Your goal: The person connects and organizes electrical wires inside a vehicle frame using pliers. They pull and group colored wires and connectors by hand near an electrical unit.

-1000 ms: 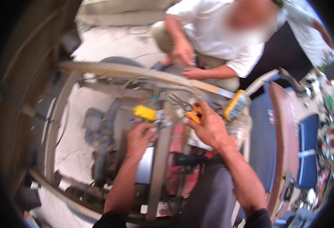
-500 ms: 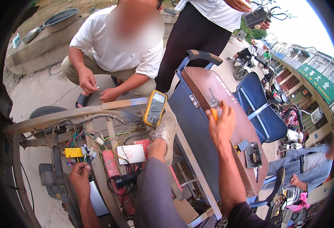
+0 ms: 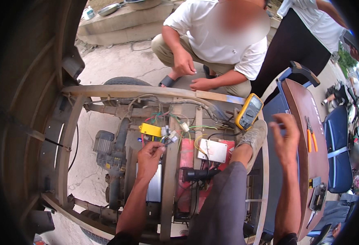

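My left hand (image 3: 149, 157) is closed in a pinch on a thin dark wire, beside a bunch of connector plugs (image 3: 169, 135) and a yellow box (image 3: 151, 130). Below its wrist lies a silver finned metal box (image 3: 154, 188) within the vehicle frame. My right hand (image 3: 284, 136) is raised over the blue side of a seat box, its fingers apart and slightly blurred, with nothing in them. Just right of it, orange-handled pliers (image 3: 310, 136) lie on the brown panel (image 3: 306, 104). A yellow multimeter (image 3: 249, 111) leans on the frame rail near my shoe (image 3: 255, 139).
A white box (image 3: 213, 150) with wires sits on red parts between the frame bars. My leg (image 3: 220, 200) crosses the frame. A person in a white shirt (image 3: 212, 41) squats beyond the far rail (image 3: 147, 90); another stands at right. A motor (image 3: 105, 149) is at left.
The pliers have left my right hand and lie on the brown panel. That hand has drawn back to the left. The view has swung left; my left hand stays by the plugs.
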The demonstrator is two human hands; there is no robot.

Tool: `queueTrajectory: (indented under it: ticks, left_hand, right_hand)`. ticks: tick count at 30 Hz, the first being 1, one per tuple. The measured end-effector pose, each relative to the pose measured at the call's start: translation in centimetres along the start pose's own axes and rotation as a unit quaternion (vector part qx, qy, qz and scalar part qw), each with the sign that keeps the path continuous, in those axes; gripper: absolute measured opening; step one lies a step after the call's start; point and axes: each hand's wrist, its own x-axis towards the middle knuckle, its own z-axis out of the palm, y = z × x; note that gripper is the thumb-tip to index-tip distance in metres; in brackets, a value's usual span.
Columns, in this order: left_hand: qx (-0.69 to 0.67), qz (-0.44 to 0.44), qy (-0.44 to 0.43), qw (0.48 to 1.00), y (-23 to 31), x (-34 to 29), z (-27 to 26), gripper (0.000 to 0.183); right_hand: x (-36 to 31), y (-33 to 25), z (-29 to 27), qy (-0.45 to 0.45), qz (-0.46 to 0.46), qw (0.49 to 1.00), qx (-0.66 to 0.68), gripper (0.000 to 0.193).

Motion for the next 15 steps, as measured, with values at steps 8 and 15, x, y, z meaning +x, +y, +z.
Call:
queueTrajectory:
  ticks: [8,15]
  left_hand:
    - [-0.024,-0.02,0.032,0.999,0.1,-1.0,-1.7,0.009]
    - [-0.012,-0.024,0.037,0.999,0.5,-1.1,-1.7,0.009]
  right_hand:
    - [3.8,-11.2,15.3,-0.211,-0.045,0.957,0.192,0.011]
    - [2.3,-9.7,20.7,-0.371,-0.091,0.921,0.08,0.017]
